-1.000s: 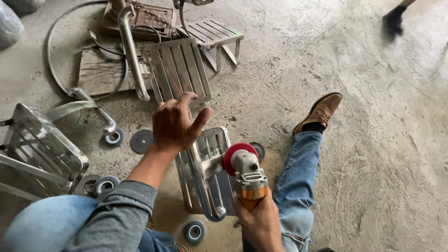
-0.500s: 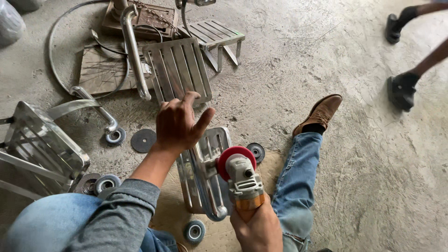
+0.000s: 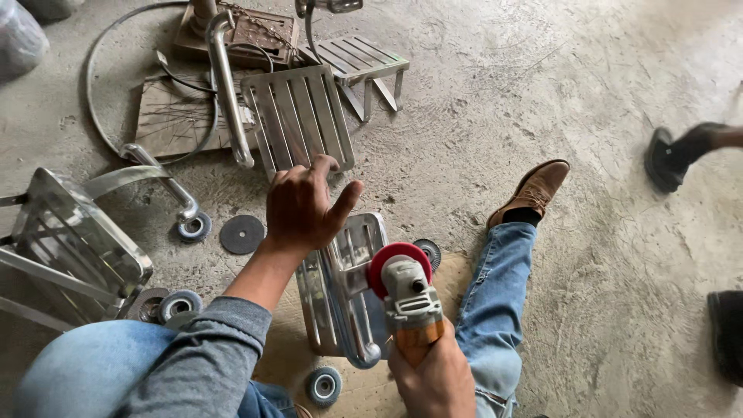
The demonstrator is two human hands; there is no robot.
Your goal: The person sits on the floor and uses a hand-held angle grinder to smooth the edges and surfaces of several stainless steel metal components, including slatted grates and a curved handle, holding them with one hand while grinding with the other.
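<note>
My right hand (image 3: pixel 437 379) grips an angle grinder (image 3: pixel 406 298) with a grey head, orange body and red guard, its disc against a shiny slatted steel piece (image 3: pixel 340 290) lying on the floor between my legs. Above the far end of that piece hovers my left hand (image 3: pixel 303 209), fingers spread and holding nothing. My right leg in blue jeans with a brown shoe (image 3: pixel 534 190) stretches out beside the work.
Another slatted steel panel (image 3: pixel 298 116), a small steel stool (image 3: pixel 364 62), a bent tube (image 3: pixel 224 85) and a steel frame (image 3: pixel 66 248) lie around. Loose grinding discs (image 3: pixel 241 234) and wheels (image 3: pixel 323 385) dot the concrete. Another person's dark shoes (image 3: pixel 669 159) are at the right.
My left hand has stayed lifted over the steel piece while the grinder shifted slightly left. The other person's feet have walked from the top right down toward the right edge.
</note>
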